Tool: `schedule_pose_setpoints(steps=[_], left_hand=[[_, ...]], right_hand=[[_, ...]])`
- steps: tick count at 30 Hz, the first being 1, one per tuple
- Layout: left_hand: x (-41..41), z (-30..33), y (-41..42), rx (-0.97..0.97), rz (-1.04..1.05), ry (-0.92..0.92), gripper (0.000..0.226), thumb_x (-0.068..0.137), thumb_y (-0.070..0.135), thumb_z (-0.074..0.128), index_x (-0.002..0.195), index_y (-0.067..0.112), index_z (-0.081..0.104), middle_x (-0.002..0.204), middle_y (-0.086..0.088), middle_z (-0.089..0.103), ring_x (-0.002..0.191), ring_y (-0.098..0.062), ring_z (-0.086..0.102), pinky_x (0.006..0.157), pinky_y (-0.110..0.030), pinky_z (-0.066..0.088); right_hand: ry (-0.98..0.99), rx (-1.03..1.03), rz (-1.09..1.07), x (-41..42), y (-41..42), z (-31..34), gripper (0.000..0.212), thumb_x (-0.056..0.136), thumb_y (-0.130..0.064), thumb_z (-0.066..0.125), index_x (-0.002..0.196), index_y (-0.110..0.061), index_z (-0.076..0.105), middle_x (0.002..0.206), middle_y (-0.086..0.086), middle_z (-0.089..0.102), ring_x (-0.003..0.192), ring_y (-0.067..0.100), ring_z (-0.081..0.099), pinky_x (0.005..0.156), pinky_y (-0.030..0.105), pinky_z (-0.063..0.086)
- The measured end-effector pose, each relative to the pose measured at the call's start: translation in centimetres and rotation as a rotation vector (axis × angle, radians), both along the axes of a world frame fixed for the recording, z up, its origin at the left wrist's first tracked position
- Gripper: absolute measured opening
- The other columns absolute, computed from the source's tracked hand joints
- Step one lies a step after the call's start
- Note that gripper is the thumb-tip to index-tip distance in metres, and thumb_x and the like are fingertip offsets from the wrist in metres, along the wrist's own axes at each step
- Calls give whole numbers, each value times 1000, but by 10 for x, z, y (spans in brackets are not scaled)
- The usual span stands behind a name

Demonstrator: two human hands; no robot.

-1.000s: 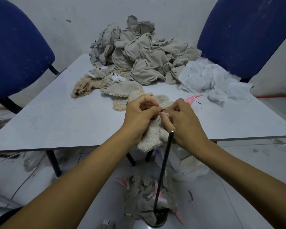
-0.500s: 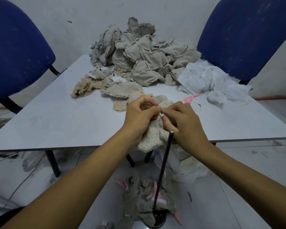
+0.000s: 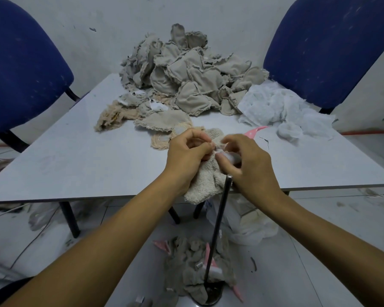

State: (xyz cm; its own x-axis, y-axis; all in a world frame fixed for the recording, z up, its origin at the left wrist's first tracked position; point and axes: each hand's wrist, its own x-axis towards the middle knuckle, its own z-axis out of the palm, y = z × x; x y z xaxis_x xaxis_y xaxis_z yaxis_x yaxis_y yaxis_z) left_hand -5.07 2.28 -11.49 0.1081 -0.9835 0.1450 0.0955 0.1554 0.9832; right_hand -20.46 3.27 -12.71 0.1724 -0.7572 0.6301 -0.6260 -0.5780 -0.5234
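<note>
1. The left hand is closed in a pinch. Its thumb and curled fingers clamp the upper edge of the fuzzy cream cloth piece.
2. The fuzzy cream cloth piece lies at about 6 o'clock on the table, draped over the near edge with its lower end hanging below. It looks light, soft and limp, with a towel-like nap. I judge that it will sag wherever it is unsupported, but it should not slip between fingertips. The best hold is probably a fingertip pinch on the edge or seam, close to the spot being worked, with both hands near each other to keep that stretch taut.
3. A thin dark metal rod stands up from the floor, and its top sits at 6 o'clock of the cloth. I cannot tell whether it touches the cloth.
4. The right hand is at 3 o'clock of the left, with fingers curled. Its thumb and forefinger nip a small white bit against the cloth. I cannot tell whether this is a label or stuffing. The fingertips of the two hands almost meet.
5. White fluff lies at 2 o'clock on the table, well apart from the hands.
</note>
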Motion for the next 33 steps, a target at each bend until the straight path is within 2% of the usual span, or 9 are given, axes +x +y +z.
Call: schedule_pose_setpoints(steps=[4,6,9,12,16,22,27,31,33], left_hand=[[0,-1,-1,-1,26,-8,24,83,-7,69,75,16,65,65,1,64,63,-12,59,61,-23,51],[0,-1,-1,6,39,1,23,83,-7,68,76,15,64,64,0,63,61,-13,58,60,-24,50],[0,-1,-1,13,52,10,22,84,-7,68,78,14,64,65,-1,64,60,-12,57,60,-23,50],[-1,-1,-1,9,55,3,22,84,-8,67,78,13,64,64,0,64,59,-12,56,59,-22,50],[0,-1,-1,1,73,-17,23,83,-8,68,77,14,64,64,-1,62,58,-11,55,58,-21,49],[0,-3,-1,-25,108,-9,24,82,-11,64,77,12,64,67,-5,61,58,-13,54,57,-24,48],[0,-4,0,-40,75,-16,25,83,-10,66,77,14,65,69,-5,63,60,-12,56,59,-23,49],[0,-3,1,-42,57,-16,21,84,-8,67,80,12,64,67,-4,64,57,-11,56,58,-23,50],[0,-3,0,-42,54,-7,20,84,-8,67,81,11,64,66,-2,64,56,-11,56,57,-21,50]], right_hand=[[39,-13,41,-2,0,2,19,91,-23,61,98,-12,74,98,0,67,92,20,60,80,37,50],[37,-1,102,-1,0,1,25,88,-12,59,105,-11,76,107,7,61,98,25,59,82,41,53],[-11,72,115,-1,-1,1,32,88,-4,65,117,-14,73,106,9,52,94,26,60,79,44,55],[-75,87,44,-5,-3,4,29,86,-14,73,114,-18,67,99,-3,64,87,14,63,79,36,55],[-26,42,72,-5,-2,3,16,87,-11,71,101,-17,77,98,-5,71,92,13,65,83,36,53],[36,74,86,-1,-6,-1,30,91,-11,64,117,-23,74,107,2,58,86,20,63,73,46,56],[86,67,-35,3,-7,0,23,90,-38,67,109,-26,67,103,-8,54,82,12,57,69,40,53],[-64,113,-24,0,-9,2,18,87,-28,71,101,-21,63,93,-7,65,82,12,61,72,37,52],[-27,113,-7,-1,-9,2,15,87,-25,72,100,-19,68,92,-4,64,82,11,60,73,32,50]])
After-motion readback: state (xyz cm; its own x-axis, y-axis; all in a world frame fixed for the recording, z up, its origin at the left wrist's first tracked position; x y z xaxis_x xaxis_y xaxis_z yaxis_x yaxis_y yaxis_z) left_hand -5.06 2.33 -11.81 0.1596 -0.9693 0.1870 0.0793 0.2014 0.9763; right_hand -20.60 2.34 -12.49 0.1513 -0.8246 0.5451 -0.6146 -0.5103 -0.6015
